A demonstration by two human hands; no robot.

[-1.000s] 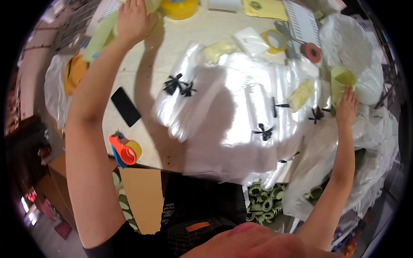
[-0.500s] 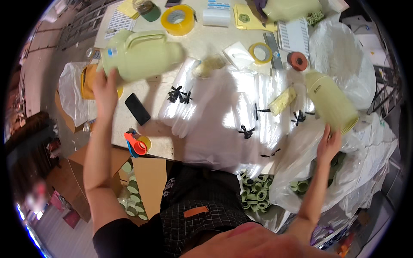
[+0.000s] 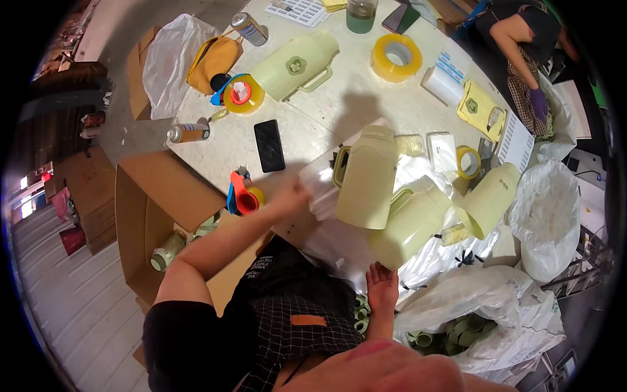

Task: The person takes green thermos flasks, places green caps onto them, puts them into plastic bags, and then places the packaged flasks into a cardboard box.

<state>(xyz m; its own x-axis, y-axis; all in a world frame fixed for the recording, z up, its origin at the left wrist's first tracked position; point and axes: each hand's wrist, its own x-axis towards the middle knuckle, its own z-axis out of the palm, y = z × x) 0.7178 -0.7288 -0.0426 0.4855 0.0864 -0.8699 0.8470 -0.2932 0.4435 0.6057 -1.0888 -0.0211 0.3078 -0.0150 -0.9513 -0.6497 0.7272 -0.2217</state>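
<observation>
A pale green jug (image 3: 367, 179) with a side handle stands over the clear plastic bags, beside another handled jug (image 3: 410, 227) that is tilted. My right hand (image 3: 382, 287) is palm up with its fingers stretched out, at the lower edge of the tilted jug; whether they touch is unclear. Left of the first jug is my left hand (image 3: 289, 198), smeared by motion, so its fingers cannot be read. A third jug (image 3: 491, 198) leans at the right. Another jug (image 3: 297, 63), with a flower emblem, lies at the far left of the table.
A black phone (image 3: 269, 145) and a red-and-blue tape dispenser (image 3: 243, 198) lie near my left arm. Tape rolls (image 3: 396, 57) and spray cans (image 3: 249, 29) are farther off. An open carton (image 3: 145, 242) stands left, a plastic sack (image 3: 470, 294) right. Another person's gloved hand (image 3: 538, 104) is far right.
The view has turned. Both hands have come in from the sides; my right hand has let go of its jug, and my left no longer holds one. Two jugs now occupy the middle.
</observation>
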